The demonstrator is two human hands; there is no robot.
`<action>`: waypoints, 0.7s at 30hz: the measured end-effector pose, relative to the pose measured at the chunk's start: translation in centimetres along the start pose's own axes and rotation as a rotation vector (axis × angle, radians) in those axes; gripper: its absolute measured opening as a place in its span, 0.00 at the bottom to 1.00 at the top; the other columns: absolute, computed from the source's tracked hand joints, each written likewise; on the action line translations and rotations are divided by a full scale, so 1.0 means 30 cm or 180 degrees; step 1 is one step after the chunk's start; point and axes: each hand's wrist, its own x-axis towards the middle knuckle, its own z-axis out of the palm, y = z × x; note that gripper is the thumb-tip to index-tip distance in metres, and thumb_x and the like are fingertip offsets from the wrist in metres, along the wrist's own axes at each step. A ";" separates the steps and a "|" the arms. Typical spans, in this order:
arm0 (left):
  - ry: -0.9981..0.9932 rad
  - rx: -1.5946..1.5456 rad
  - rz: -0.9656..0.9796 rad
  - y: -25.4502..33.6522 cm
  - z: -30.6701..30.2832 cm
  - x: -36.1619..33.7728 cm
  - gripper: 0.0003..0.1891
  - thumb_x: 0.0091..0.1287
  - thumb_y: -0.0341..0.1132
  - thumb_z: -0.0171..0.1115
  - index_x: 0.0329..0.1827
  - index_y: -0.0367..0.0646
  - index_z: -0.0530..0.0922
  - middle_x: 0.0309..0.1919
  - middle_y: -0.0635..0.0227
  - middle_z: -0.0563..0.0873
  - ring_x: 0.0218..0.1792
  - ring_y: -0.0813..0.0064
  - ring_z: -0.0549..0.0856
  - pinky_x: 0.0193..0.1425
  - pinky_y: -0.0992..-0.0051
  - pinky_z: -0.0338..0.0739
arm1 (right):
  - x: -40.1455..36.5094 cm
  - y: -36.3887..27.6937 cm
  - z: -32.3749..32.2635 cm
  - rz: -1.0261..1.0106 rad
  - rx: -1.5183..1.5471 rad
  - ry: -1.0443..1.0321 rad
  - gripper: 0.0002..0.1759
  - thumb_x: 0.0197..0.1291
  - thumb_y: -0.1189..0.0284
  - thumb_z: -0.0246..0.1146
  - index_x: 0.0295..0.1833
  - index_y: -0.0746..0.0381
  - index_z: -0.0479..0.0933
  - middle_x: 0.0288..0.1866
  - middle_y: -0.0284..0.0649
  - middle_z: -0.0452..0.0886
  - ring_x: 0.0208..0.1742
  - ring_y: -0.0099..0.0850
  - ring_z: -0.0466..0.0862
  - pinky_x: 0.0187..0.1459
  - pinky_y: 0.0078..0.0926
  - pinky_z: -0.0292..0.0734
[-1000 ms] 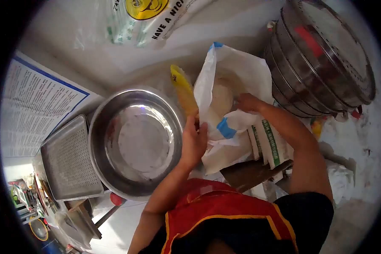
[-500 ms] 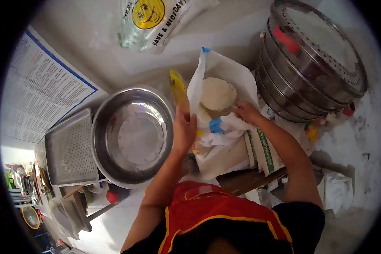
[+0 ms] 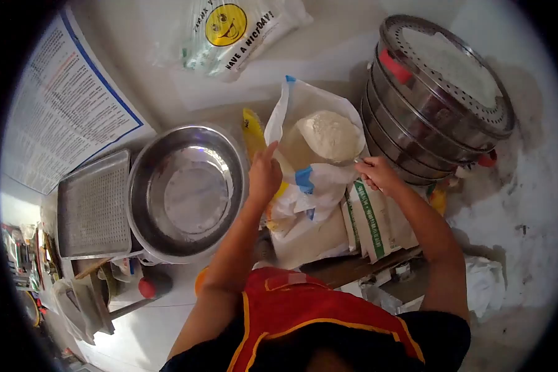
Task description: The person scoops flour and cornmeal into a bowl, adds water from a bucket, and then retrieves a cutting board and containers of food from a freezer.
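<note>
A white bag of flour [image 3: 319, 177] with blue marks stands with its mouth spread in front of me. My left hand [image 3: 265, 177] is at its left rim, index finger stretched along the edge and the other fingers curled against the plastic. Inside the mouth lies a rounded heap of white flour [image 3: 330, 136], which seems to rest in a scoop whose bowl is hidden. My right hand [image 3: 376, 175] is closed on a short, shiny handle end at the bag's right rim, beside the heap.
Left of the bag stands a wide steel basin [image 3: 139, 208], with a perforated tray [image 3: 96, 217] beyond it. Stacked steamers [image 3: 434, 118] rise close on the right. A yellow packet [image 3: 252, 131] is beside the bag, and green-striped sacks [image 3: 372, 217] lie below my right hand.
The flour heap has shifted right and looks fuller and more tilted. My right hand has moved slightly right to the bag's rim. My left index finger is now stretched out.
</note>
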 end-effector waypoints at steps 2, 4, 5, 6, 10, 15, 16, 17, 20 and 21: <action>-0.0031 -0.0111 -0.0130 -0.004 0.000 0.000 0.20 0.56 0.25 0.48 0.53 0.45 0.72 0.38 0.47 0.75 0.38 0.49 0.77 0.44 0.60 0.72 | -0.009 -0.004 -0.004 0.0079 0.0119 0.0017 0.13 0.56 0.67 0.59 0.25 0.63 0.69 0.17 0.31 0.66 0.11 0.17 0.61 0.11 0.18 0.53; -0.0122 -0.0304 -0.0347 -0.008 0.001 -0.001 0.20 0.55 0.25 0.49 0.53 0.44 0.73 0.39 0.46 0.76 0.40 0.49 0.77 0.45 0.60 0.72 | -0.033 -0.022 -0.006 0.0022 0.0025 0.0084 0.12 0.56 0.67 0.58 0.26 0.62 0.69 0.18 0.30 0.66 0.12 0.16 0.61 0.11 0.18 0.53; -0.0044 -0.0298 -0.0183 -0.016 0.004 -0.001 0.19 0.55 0.26 0.49 0.52 0.44 0.73 0.40 0.45 0.76 0.40 0.49 0.77 0.46 0.60 0.71 | -0.048 -0.041 -0.005 -0.0006 -0.0021 0.0114 0.12 0.56 0.68 0.58 0.26 0.62 0.69 0.18 0.30 0.66 0.12 0.16 0.61 0.11 0.17 0.53; 0.0036 -0.0292 -0.0022 -0.027 0.010 -0.001 0.19 0.55 0.26 0.50 0.52 0.43 0.73 0.40 0.45 0.76 0.41 0.49 0.77 0.46 0.61 0.71 | -0.061 -0.064 -0.007 0.0027 0.0037 0.0112 0.12 0.57 0.68 0.58 0.26 0.62 0.69 0.18 0.30 0.66 0.12 0.16 0.61 0.11 0.17 0.53; 0.0185 -0.0345 0.0183 -0.053 0.026 0.004 0.19 0.54 0.28 0.52 0.51 0.43 0.74 0.40 0.42 0.76 0.42 0.50 0.77 0.47 0.61 0.72 | -0.118 -0.189 -0.015 -0.0114 -0.0045 0.0004 0.12 0.57 0.68 0.56 0.25 0.62 0.68 0.18 0.30 0.66 0.12 0.15 0.62 0.11 0.16 0.53; 0.0051 -0.0140 0.0072 -0.078 0.076 -0.035 0.21 0.53 0.31 0.54 0.53 0.44 0.71 0.40 0.44 0.76 0.38 0.48 0.78 0.44 0.58 0.72 | -0.165 -0.339 0.039 -0.0317 -0.0396 -0.0244 0.12 0.58 0.67 0.55 0.25 0.61 0.68 0.17 0.29 0.66 0.12 0.15 0.62 0.12 0.15 0.55; -0.0005 -0.0156 0.0008 -0.072 0.073 -0.024 0.22 0.53 0.32 0.55 0.54 0.44 0.70 0.40 0.45 0.75 0.37 0.47 0.78 0.43 0.58 0.73 | -0.159 -0.390 0.060 -0.0383 -0.0397 -0.0373 0.12 0.58 0.67 0.55 0.25 0.62 0.68 0.17 0.29 0.66 0.12 0.15 0.62 0.12 0.15 0.55; -0.0061 -0.0169 -0.0037 -0.082 0.083 -0.035 0.23 0.54 0.33 0.55 0.55 0.45 0.69 0.41 0.45 0.75 0.36 0.47 0.78 0.42 0.57 0.73 | -0.150 -0.406 0.090 -0.0463 -0.0384 -0.0492 0.12 0.58 0.67 0.55 0.25 0.62 0.68 0.17 0.29 0.66 0.12 0.15 0.62 0.12 0.15 0.55; -0.0149 -0.0190 -0.0221 -0.030 0.045 -0.057 0.25 0.55 0.35 0.56 0.58 0.46 0.65 0.42 0.47 0.74 0.36 0.47 0.78 0.40 0.56 0.73 | -0.128 -0.487 0.234 -0.0478 -0.0474 -0.0775 0.11 0.56 0.69 0.55 0.24 0.62 0.68 0.18 0.29 0.67 0.13 0.14 0.63 0.12 0.14 0.56; -0.0183 -0.0169 -0.0237 -0.029 0.046 -0.063 0.25 0.55 0.36 0.56 0.58 0.47 0.64 0.43 0.47 0.73 0.35 0.47 0.78 0.39 0.56 0.73 | -0.111 -0.500 0.283 -0.0465 -0.0500 -0.0892 0.11 0.56 0.69 0.56 0.24 0.62 0.69 0.18 0.29 0.67 0.13 0.14 0.63 0.12 0.14 0.56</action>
